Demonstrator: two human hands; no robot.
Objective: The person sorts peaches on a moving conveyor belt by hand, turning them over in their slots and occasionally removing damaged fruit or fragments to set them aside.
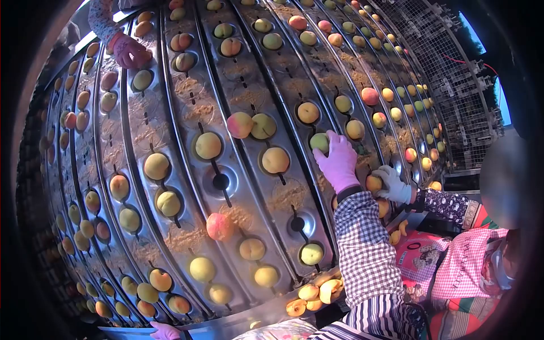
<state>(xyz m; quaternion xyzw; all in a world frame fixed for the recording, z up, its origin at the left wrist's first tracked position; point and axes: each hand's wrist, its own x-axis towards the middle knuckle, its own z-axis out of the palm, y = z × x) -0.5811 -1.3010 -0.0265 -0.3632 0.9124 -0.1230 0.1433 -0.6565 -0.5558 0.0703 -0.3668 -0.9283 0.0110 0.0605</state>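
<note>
At seven o'clock, at the bottom edge, your left hand [164,331] in its purple glove barely shows; only a few fingers rest on the conveyor's near rim [226,324], and you cannot tell whether they are curled or spread. Above it the metal cup conveyor [187,90] fans upward, most cups holding a yellow peach, though an empty cup [220,181] sits near the centre with a reddish peach [219,226] lying loose on the slat below it, outside any cup. That loose fruit could roll or jam as the slats move, because nothing seats it. At eleven o'clock a co-worker's gloved hand [129,51] rests on a peach at the far end. Just right of centre, your right hand [338,161] reaches up with fingers together, pressed over a greenish peach [319,141] sitting in its cup. If you push it off-centre, it may sit crooked on the pin, and your fingertips are close to the moving slat edges. At three o'clock another person's white-gloved hand [392,184] grips a peach [373,183] just beside your wrist; your arms could knock together there.
</note>
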